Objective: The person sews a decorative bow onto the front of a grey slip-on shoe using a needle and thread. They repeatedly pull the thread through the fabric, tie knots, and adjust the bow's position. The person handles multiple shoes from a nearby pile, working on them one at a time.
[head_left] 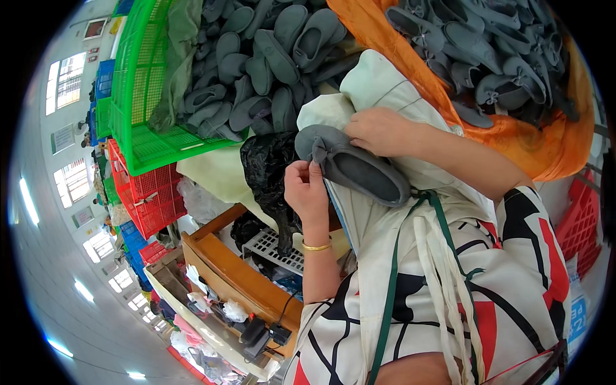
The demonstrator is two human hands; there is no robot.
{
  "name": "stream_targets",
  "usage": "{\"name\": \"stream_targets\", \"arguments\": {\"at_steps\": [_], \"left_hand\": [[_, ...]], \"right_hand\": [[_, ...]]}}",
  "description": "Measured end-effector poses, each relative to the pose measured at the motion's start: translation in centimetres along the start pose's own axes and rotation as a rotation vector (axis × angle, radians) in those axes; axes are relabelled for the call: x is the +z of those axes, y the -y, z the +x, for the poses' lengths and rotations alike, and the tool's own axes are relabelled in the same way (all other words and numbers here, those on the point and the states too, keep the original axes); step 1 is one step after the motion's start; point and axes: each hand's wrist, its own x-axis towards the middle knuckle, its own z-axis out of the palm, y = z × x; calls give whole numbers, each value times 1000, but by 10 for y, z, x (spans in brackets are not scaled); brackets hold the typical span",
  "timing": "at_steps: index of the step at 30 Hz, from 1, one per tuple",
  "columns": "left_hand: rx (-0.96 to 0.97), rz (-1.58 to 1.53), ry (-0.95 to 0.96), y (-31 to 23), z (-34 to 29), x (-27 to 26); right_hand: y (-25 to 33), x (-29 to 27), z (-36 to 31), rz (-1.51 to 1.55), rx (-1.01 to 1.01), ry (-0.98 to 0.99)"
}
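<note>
A grey ballerina-style slipper (375,186) with a small bow (319,150) near its toe rests over my lap, its opening facing up. The fingers of my right hand (380,131) are closed on the slipper's far edge. At the near side, my left hand (308,191) pinches the bow between thumb and forefinger. Beneath the slipper lies pale cloth (385,86) that covers my lap. A black plastic bag (269,170) hangs just left of my left hand.
Ahead, a green crate (138,96) holds a heap of grey slippers (276,54). More grey slippers (478,48) fill an orange sack (545,151) at far right. Red crates (149,192) and a wooden drawer unit (250,269) stand on the left, beside a white perforated basket (273,249).
</note>
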Motion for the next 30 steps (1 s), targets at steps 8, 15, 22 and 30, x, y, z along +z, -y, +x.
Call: {"name": "stream_targets", "arguments": {"at_steps": [8,15,22,30], "left_hand": [[518,495,-37,-44,-6,18],[246,274,33,-25,-6,23],[201,154,-15,-17,-3,28],[328,237,-46,0,2,31]], "right_hand": [[-1,3,-3,-90,-47,-102],[-17,0,23,-269,-5,-422],[37,-8,52,1174,199,-396],[67,-17,43,1785,402,-239]]}}
